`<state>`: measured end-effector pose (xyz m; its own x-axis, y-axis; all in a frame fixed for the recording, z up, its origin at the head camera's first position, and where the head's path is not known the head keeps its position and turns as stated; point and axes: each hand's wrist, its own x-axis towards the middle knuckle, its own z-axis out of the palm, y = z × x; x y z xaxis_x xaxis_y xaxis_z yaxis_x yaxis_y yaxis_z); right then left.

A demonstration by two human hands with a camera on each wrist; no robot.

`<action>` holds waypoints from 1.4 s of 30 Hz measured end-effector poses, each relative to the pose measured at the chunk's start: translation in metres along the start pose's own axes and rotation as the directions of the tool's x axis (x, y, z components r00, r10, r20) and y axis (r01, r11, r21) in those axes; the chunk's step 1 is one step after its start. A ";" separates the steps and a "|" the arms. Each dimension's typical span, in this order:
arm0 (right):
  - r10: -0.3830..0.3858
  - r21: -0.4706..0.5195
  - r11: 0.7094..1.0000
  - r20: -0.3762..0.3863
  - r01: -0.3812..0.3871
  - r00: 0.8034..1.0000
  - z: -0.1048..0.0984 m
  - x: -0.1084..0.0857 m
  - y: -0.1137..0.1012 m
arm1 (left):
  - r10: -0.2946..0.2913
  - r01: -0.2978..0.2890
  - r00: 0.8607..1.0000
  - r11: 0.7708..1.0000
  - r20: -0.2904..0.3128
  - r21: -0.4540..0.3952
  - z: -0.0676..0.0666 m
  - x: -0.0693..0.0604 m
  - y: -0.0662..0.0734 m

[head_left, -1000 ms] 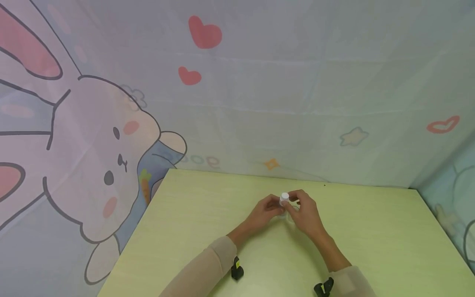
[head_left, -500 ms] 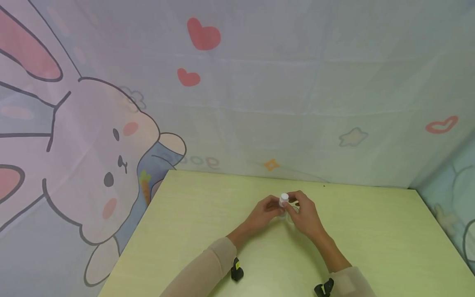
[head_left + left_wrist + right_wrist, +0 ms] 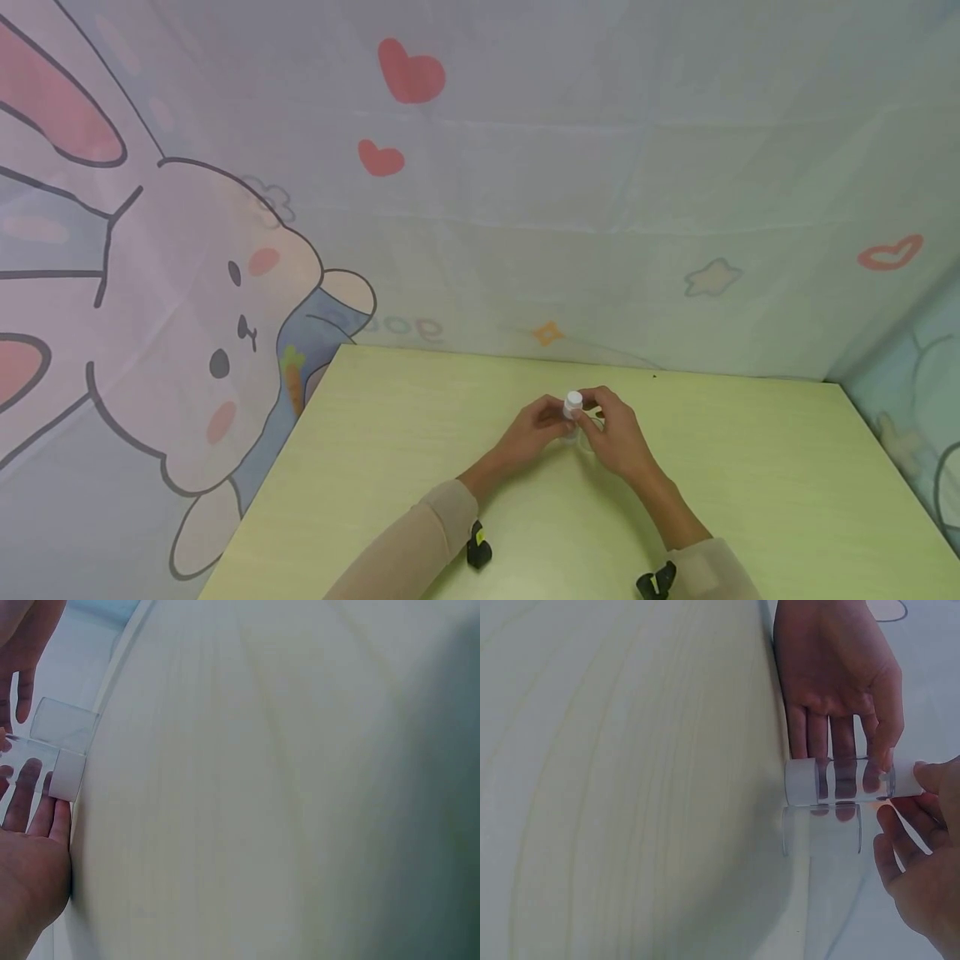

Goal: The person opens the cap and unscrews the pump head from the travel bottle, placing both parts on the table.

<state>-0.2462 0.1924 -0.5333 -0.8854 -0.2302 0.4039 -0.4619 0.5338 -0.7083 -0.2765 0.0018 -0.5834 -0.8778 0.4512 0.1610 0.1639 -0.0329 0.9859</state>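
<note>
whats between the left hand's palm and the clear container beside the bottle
The white-capped clear bottle stands between the palm of the left hand and the clear container, seen in the right wrist view.

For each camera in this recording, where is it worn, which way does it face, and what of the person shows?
Head: on the head, facing forward and down at the table and backdrop; left hand, right hand and sleeves show.
Left wrist: on the left wrist, looking along the table, image sideways; the left hand and part of the right show.
Right wrist: on the right wrist, also sideways; both hands show.
Shared: both wrist views show the clear bottle and clear container beside it.
</note>
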 end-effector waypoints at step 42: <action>0.128 0.089 0.988 -0.053 -0.123 0.990 0.004 0.001 -0.002 | 0.007 -0.006 1.000 1.000 0.018 -0.026 -0.002 0.000 -0.002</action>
<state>-0.2461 0.1879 -0.5342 -0.9334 -0.1167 0.3395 -0.3519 0.4836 -0.8014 -0.2775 0.0004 -0.5850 -0.8684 0.4669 0.1668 0.1578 -0.0586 0.9857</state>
